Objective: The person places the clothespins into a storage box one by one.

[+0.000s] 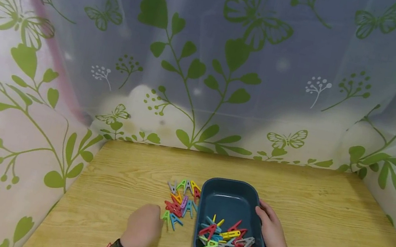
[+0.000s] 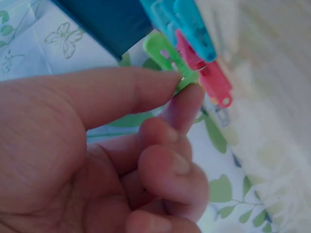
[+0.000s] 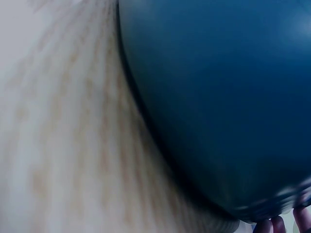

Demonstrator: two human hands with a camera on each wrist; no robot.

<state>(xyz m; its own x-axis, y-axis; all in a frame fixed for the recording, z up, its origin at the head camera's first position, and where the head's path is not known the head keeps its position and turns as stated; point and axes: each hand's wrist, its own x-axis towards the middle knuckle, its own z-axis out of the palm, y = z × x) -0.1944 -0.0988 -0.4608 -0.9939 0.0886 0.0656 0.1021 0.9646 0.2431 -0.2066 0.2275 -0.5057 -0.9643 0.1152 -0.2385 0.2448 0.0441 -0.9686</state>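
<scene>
My left hand (image 1: 144, 226) is just left of a loose pile of plastic clothespins (image 1: 174, 207). In the left wrist view its thumb and index finger pinch the end of a light green clothespin (image 2: 158, 48), the other fingers curled below. Close beyond that lie a pinkish-red clothespin (image 2: 216, 85) and a blue clothespin (image 2: 197, 26). My right hand (image 1: 275, 236) grips the right side of a dark blue plastic bin (image 1: 229, 204), thumb at the rim and fingers outside. Many-coloured clothespins (image 1: 230, 235) fill the near half of the bin.
Everything stands on a wood-grain table (image 1: 324, 216). A curtain (image 1: 198, 75) printed with green leaves and butterflies hangs behind the table's back edge and along both sides. The bin's outer wall (image 3: 218, 97) fills much of the right wrist view.
</scene>
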